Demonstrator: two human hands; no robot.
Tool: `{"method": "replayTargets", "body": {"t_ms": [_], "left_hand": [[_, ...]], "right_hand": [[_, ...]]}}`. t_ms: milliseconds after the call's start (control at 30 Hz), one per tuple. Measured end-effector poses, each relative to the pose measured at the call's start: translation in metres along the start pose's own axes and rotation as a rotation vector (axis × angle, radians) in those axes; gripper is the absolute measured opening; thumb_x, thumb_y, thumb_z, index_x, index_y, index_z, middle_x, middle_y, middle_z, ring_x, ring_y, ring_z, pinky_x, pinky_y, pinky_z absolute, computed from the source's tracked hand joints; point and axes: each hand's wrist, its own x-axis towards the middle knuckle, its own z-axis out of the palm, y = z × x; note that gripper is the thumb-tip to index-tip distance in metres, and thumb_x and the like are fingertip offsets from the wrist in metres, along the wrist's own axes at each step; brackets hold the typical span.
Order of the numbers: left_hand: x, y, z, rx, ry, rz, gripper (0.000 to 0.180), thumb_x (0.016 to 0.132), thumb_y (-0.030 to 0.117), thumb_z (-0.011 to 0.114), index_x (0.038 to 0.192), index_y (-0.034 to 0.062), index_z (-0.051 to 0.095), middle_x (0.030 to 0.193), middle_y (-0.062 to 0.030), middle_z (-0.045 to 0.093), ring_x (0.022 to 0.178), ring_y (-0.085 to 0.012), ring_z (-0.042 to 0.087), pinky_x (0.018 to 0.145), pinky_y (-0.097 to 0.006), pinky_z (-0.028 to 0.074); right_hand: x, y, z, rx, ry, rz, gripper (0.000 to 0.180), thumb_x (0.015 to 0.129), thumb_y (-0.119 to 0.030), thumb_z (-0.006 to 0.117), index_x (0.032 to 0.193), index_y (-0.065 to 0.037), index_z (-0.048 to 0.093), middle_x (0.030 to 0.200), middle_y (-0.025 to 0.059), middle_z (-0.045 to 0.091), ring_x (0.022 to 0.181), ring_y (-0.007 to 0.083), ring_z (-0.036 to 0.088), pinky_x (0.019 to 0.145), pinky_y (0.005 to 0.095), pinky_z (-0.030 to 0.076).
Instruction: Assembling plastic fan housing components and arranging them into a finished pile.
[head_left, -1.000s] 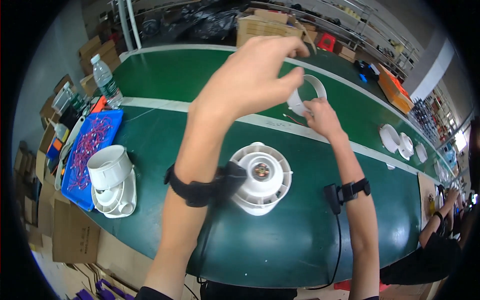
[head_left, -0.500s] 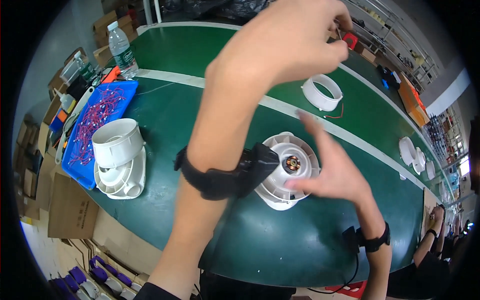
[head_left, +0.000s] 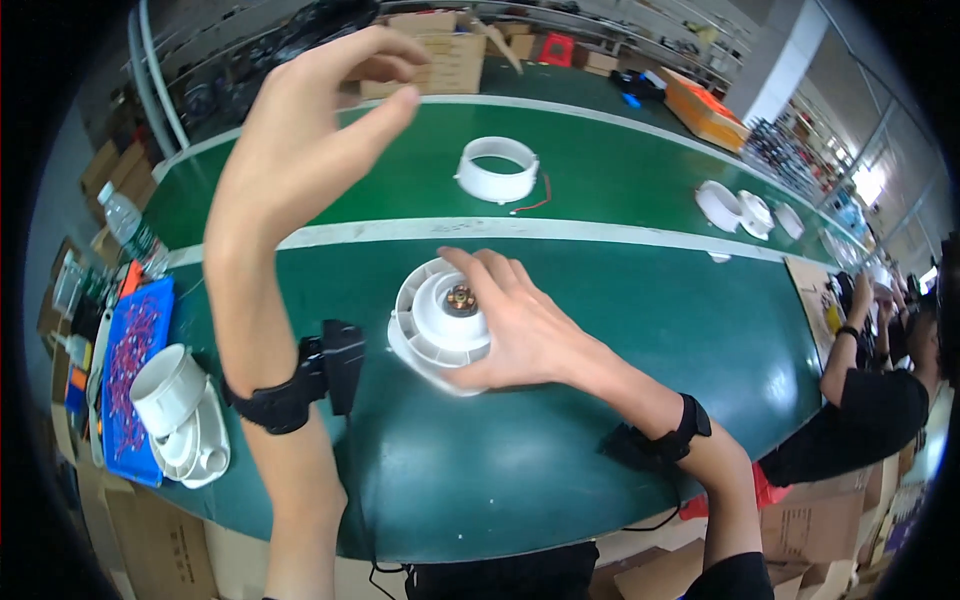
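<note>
I read the scene as follows. My right hand rests on the white round fan housing at frame centre, fingers spread over its right rim and thumb at the lower edge; the grip is loose, a steadying hold and not a clamp. The housing sits flat on the green surface, with a small metal hub exposed in its middle.

My left hand is raised high in the upper left of the frame, well apart from the housing. Its thumb and forefinger are curled toward each other, nearly closed; I cannot tell whether anything small is pinched between them.

A white ring part with a red wire lies beyond the white stripe, upper centre. A stack of white housings and a blue tray of small parts lie at lower left.

Risk, in my judgement: with only a light one-handed hold, the housing may slide or rotate on the smooth surface if pressed off-centre. The raised left forearm also blocks my view of the surface at left, so a descent may strike the rim.
</note>
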Motion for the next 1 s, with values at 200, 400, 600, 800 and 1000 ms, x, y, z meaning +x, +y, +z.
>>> {"method": "replayTargets", "body": {"t_ms": [200, 400, 600, 800, 1000], "left_hand": [[-0.005, 0.000, -0.008, 0.026, 0.009, -0.067, 0.028, 0.090, 0.015, 0.058, 0.114, 0.0026, 0.062, 0.108, -0.0089, 0.066, 0.105, -0.0178, 0.061, 0.093, -0.034, 0.046], [-0.005, -0.001, -0.010, -0.045, 0.036, -0.061, 0.026, 0.088, 0.012, 0.059, 0.112, 0.0023, 0.063, 0.105, -0.0089, 0.066, 0.101, -0.0171, 0.063, 0.089, -0.033, 0.048], [-0.005, -0.014, -0.001, -0.032, 0.055, -0.037, 0.027, 0.085, 0.016, 0.062, 0.110, 0.0042, 0.063, 0.096, -0.0097, 0.068, 0.094, -0.0201, 0.065, 0.086, -0.036, 0.050], [-0.003, -0.023, 0.008, -0.036, 0.179, 0.077, 0.027, 0.077, 0.016, 0.061, 0.094, -0.0036, 0.066, 0.089, -0.0219, 0.067, 0.087, -0.0373, 0.066, 0.079, -0.042, 0.052], [0.001, 0.000, 0.034, 0.036, 0.053, 0.007, 0.023, 0.070, 0.013, 0.060, 0.086, -0.0006, 0.069, 0.075, -0.0230, 0.065, 0.076, -0.0389, 0.066, 0.072, -0.044, 0.054]], "right_hand": [[0.010, 0.090, -0.055, -0.213, 0.403, 0.112, 0.102, 0.058, -0.042, 0.081, 0.140, -0.005, 0.033, 0.119, 0.0252, 0.048, 0.112, 0.0436, 0.048, 0.097, 0.0480, 0.043], [0.043, 0.231, -0.119, -0.443, 0.491, 0.658, 0.113, 0.058, -0.061, 0.077, 0.143, -0.005, 0.030, 0.128, 0.0311, 0.049, 0.118, 0.0464, 0.047, 0.098, 0.0508, 0.042], [0.060, 0.278, -0.088, -0.363, 0.450, 0.902, 0.118, 0.055, -0.066, 0.077, 0.144, -0.005, 0.028, 0.127, 0.0350, 0.048, 0.117, 0.0507, 0.048, 0.101, 0.0521, 0.039], [0.095, 0.286, -0.052, -0.336, 0.463, 0.533, 0.106, 0.064, -0.059, 0.076, 0.143, -0.003, 0.034, 0.127, 0.0276, 0.054, 0.118, 0.0416, 0.052, 0.104, 0.0473, 0.039], [0.108, 0.287, -0.042, -0.172, 0.958, 0.112, 0.057, 0.085, -0.027, 0.069, 0.132, 0.001, 0.051, 0.129, 0.0220, 0.055, 0.114, 0.0298, 0.057, 0.100, 0.0383, 0.043]]}}
